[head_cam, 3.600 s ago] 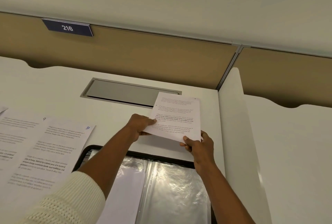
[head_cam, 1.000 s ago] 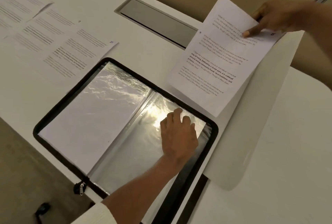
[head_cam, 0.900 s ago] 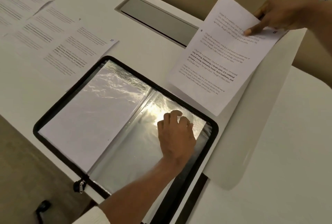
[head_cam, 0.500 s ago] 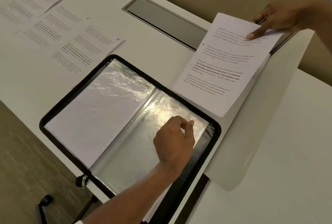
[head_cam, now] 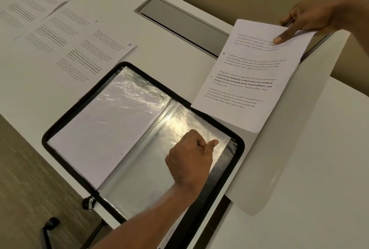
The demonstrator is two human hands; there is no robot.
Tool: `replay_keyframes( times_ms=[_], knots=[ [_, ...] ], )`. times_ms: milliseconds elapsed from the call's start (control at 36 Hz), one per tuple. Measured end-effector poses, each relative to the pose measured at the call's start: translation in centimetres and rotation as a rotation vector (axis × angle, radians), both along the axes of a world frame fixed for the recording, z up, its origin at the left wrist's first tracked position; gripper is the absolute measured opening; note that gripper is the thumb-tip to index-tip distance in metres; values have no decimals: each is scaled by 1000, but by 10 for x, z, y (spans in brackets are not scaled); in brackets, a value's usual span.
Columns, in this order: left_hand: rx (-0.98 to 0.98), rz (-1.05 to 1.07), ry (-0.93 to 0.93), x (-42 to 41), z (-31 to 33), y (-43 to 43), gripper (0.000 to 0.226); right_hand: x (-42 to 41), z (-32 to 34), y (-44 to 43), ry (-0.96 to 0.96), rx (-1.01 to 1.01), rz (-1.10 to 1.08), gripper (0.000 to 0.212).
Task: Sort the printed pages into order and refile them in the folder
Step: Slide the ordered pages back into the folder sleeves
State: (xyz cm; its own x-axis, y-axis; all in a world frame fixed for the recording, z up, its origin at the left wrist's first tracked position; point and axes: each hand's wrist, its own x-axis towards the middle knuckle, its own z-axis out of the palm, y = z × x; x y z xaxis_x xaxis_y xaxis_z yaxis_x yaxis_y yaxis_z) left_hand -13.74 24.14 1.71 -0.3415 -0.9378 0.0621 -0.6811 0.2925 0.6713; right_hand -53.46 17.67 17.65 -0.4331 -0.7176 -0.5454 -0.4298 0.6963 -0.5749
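While the left hand has its fingers curled in, with thumb and forefinger apparently pinching the top layer of the clear sleeve on the right side of the open folder, the right hand grips the printed page by its far top corner. One fingertip presses on the printed face and the rest sit behind. I can't tell if that's one sheet or a few.

The page hangs tilted above the table, its near edge just over the folder's far right rim, right beside the white divider. More pages lie fanned out on the table to the left.

Handling-wise, paper like this is super light and floppy. Held by one corner, it'll sag and twist, so my guess is the leading edge won't go in square. I'd shift the grip to the middle of the top edge, or a side edge, so the bottom edge stays flat.

The sleeve film looks thin, crinkly and probably clingy and slick. It needs lifting right at the open edge, gently, or the two layers just stick together. A page corner catching there would crease easily.
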Motion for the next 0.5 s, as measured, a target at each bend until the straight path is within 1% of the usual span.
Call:
replay_keyframes(
  times_ms=[139, 278, 417, 500],
  knots=[
    [-54, 3, -11, 0, -3, 2, 42, -2, 0, -11, 20, 35, 44, 27],
    [-103, -6, -16, -1, -4, 4, 42, 0, -8, -26, 56, 137, 136, 31],
    [-122, -24, -20, -2, -4, 4, 42, 5, -17, -37, 69, 139, 152, 23],
    [-140, -36, -39, -1, -5, 5, 42, 11, -26, -43, 35, 129, 158, 21]
  ],
)
